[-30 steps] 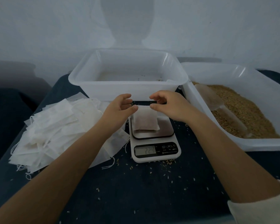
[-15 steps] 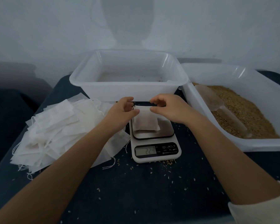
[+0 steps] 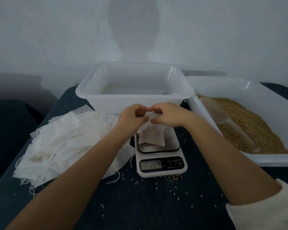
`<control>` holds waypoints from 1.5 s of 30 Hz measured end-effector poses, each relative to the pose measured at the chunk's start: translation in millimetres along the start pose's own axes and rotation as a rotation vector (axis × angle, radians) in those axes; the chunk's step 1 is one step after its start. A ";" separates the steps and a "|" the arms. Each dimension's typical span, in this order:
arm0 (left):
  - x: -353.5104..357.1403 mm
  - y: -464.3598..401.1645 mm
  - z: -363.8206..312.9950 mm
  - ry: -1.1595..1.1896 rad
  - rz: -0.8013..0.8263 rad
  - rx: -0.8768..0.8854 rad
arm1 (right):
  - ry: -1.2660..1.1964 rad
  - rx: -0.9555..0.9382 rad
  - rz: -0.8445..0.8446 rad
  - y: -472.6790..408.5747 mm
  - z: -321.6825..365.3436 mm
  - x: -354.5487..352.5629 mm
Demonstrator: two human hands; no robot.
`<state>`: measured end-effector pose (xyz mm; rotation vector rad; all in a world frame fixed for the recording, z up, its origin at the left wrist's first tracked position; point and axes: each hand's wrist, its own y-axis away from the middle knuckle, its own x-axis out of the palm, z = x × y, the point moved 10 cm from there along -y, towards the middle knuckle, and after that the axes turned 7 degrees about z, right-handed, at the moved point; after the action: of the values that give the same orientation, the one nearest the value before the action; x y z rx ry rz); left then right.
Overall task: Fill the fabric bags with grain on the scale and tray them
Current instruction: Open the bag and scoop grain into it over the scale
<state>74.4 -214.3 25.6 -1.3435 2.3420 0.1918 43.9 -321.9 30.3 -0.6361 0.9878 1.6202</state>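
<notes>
Pinching the filled bag's (image 3: 151, 136) top, left hand (image 3: 131, 117) and right hand (image 3: 167, 116) met fingertip to fingertip; bag sat on the scale (image 3: 160, 156), mid-table, before the tray (image 3: 135, 85).

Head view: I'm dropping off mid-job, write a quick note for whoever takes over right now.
Left hand and right hand: both pinch the top of the filled bag, fingertips close together at its mouth.
Bag: sits on the scale, full of grain; the display digits are too blurred to read.
Empty bags: piled left of the scale.
Grain tub: on the right, scoop lying in it.
Tray: behind the scale; little shows inside.
Done: this bag filled and weighed.
Left: close it, put it in the tray, then go on with the pile.
</notes>
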 end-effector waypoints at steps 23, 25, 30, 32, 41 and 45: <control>29.1 12.1 -67.0 -0.731 0.155 0.482 | 0.397 0.812 0.042 124.7 -184.1 -76.4; 31.6 12.3 -68.3 -0.691 0.156 0.494 | 0.353 0.822 0.026 124.0 -187.6 -72.2; 24.9 10.7 -74.8 -0.727 0.060 0.514 | 0.254 0.786 -0.160 127.8 -179.8 -95.2; 20.7 7.7 -78.9 -0.778 0.038 0.502 | 0.292 0.768 -0.185 133.2 -174.2 -109.3; 28.6 8.6 -91.7 -0.728 0.145 0.498 | 0.425 0.745 -0.143 116.6 -162.7 -101.0; 25.7 12.1 -89.4 -0.707 0.123 0.518 | 0.271 0.712 -0.242 106.5 -172.1 -89.7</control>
<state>26.3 -257.4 93.6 -0.7178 1.7050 0.0681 -48.0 -522.8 44.8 -0.4563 1.5179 0.8867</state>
